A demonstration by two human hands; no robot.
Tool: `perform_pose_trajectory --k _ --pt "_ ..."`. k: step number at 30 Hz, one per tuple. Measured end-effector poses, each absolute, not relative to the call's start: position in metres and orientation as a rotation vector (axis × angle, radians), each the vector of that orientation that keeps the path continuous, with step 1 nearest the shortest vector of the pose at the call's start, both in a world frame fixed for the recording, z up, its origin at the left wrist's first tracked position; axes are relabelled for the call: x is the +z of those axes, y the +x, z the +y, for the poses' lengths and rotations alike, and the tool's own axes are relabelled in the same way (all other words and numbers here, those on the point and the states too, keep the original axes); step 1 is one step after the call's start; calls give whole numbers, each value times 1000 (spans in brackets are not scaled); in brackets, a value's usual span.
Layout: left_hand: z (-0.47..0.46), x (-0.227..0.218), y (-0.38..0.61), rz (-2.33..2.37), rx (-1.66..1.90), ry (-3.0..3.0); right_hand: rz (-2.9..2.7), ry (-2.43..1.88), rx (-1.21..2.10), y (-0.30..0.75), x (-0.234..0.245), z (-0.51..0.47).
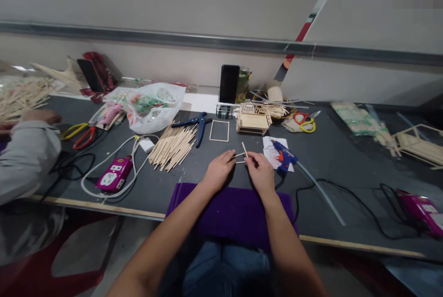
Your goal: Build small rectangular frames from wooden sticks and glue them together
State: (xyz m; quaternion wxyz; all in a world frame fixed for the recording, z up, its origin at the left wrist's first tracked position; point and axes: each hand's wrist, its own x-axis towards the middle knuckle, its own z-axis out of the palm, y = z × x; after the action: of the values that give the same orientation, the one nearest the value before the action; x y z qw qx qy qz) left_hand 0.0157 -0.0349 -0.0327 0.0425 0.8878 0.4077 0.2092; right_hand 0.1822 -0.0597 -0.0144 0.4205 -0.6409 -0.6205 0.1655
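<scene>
Low over the dark table, my left hand [220,167] has its fingers closed on the left ends of two thin wooden sticks [240,162] that lie side by side. My right hand [260,171] pinches a short wooden stick [244,149] standing at an angle across their right ends. Whether the pieces are joined cannot be made out. Just beyond my hands lies a flat rectangular stick frame [219,140]. A blue glue gun [285,156] rests on white paper [268,145] to the right of my right hand. Left of my hands is a pile of loose sticks [175,147].
Behind are blue cutters [200,127], a small wooden stick model [254,121], a propped phone [229,83] and scissors [305,122]. A purple power socket [115,173] with a cable sits left, near a co-worker's sleeve [29,154]. Purple cloth [231,214] covers the front edge.
</scene>
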Motion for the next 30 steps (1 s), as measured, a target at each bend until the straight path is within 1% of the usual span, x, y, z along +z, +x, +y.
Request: perform_pose_trajectory --k 7,10,14,18,25,30 --pt "-45 -29 4 1155 753 2564 -1480 -1626 493 183 -16 -60" --pt "-45 -22 -1 1231 801 2461 -1473 -1632 493 183 -16 -60" --pt "-41 -15 -9 1384 703 2420 -1518 -1633 562 180 -13 -63" --pt "-35 -17 -11 1497 602 2399 -1700 -1589 650 173 -13 -69" --pt "-29 -24 -13 1634 606 2275 -1896 -1728 450 174 -26 -68" --pt "-28 -23 -12 1593 672 2209 -1897 -1704 454 179 -25 -67"
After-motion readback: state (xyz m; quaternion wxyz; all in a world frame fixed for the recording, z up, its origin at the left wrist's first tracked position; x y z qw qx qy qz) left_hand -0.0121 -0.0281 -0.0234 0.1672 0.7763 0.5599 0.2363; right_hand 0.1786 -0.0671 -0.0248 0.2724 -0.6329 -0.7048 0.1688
